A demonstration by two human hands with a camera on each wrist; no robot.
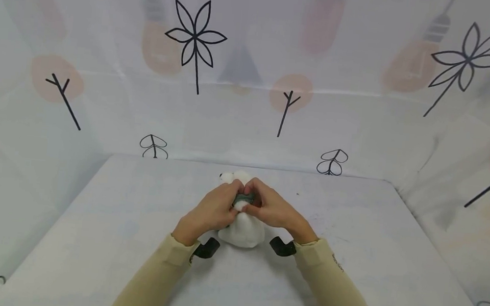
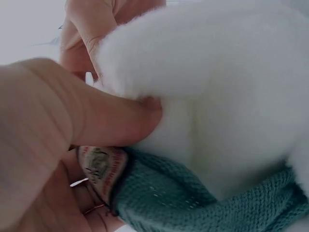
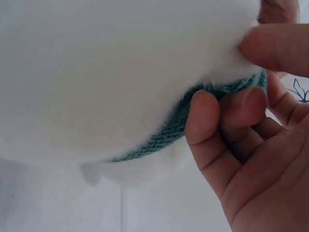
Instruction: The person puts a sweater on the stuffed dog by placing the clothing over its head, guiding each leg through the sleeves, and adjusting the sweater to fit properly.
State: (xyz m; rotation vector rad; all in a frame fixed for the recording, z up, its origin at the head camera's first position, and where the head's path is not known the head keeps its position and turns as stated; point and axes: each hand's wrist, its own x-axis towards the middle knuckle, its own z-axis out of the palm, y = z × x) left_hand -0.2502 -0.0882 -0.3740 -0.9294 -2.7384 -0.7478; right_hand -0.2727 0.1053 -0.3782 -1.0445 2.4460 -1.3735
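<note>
A white plush toy (image 1: pixel 243 232) with a dark nose sits on the white table, its head pointing to the far left. Round it runs a green knitted garment (image 2: pixel 193 205), which bears a printed patch (image 2: pixel 102 169) at one end. My left hand (image 1: pixel 213 208) grips the garment near this patch, with the thumb against a white furry limb (image 2: pixel 159 58) and the fingers behind the knit. From the other side, my right hand (image 1: pixel 276 208) holds the knit's edge in curled fingers, its thumb on the white fur. Both hands meet over the toy, hiding much of the garment in the head view.
The white tabletop (image 1: pixel 121 244) spreads round the toy and ends at a cloth backdrop (image 1: pixel 239 123) printed with plants. A black wrist device (image 1: pixel 207 248) sits under the left wrist, and another black device (image 1: pixel 282 247) under the right.
</note>
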